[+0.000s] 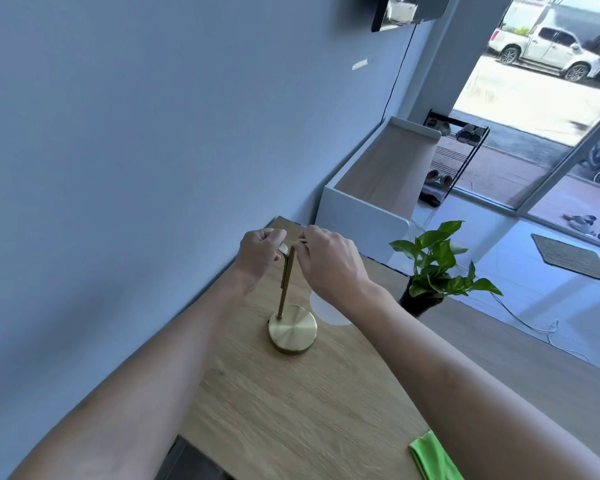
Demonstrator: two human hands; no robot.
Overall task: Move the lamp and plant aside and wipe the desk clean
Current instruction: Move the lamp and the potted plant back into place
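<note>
A brass lamp (pixel 292 328) with a round base and thin upright stem stands on the wooden desk (pixel 291 410) near the wall. My left hand (pixel 257 252) and my right hand (pixel 329 265) both grip the top of the lamp's stem, one on each side. A white lamp shade shows partly below my right wrist. A green leafy plant (pixel 437 268) in a black pot stands on the desk's right edge, right of my right hand. A bright green cloth (pixel 433 459) lies at the desk's near right, partly under my right forearm.
A blue-grey wall (pixel 118 168) runs along the desk's left side. A white cabinet (pixel 371 199) stands beyond the desk's far end, with a shoe rack (pixel 458 157) behind it. A cable (pixel 534 327) and a doormat (pixel 572 258) lie on the tiled floor.
</note>
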